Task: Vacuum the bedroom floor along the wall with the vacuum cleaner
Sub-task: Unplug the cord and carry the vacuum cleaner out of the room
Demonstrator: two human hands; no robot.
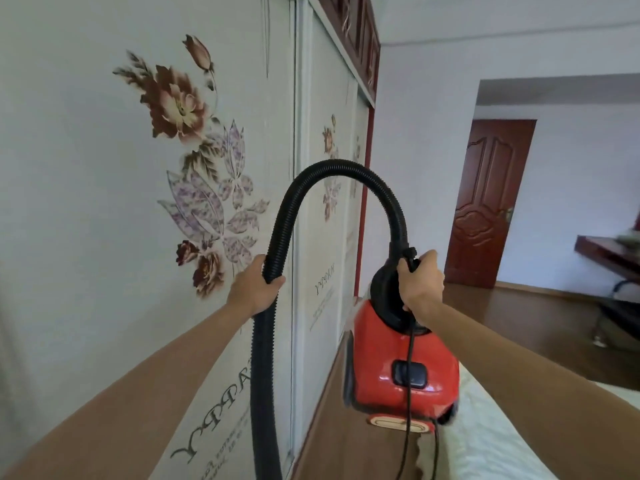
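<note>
We're carrying the red vacuum cleaner point(401, 362) off the floor, not vacuuming yet by our read. Right hand point(420, 285) is wrapped closed around the black top handle, taking the weight; body hangs below it, over the strip of wooden floor point(322, 410) between the wardrobe doors point(138, 168) and the bed edge point(491, 438). Left hand point(254, 289) is closed around the black hose point(343, 169), fingers curled over it, likely to keep the loop from swinging or dragging. Hose arches between both hands, then drops past the left forearm out of frame; nozzle not visible. Power cord point(408, 393) dangles down the front of the body.

Room: the strip along the floral doors is narrow, bed tight on the right. It opens up ahead toward the brown door point(488, 202).
</note>
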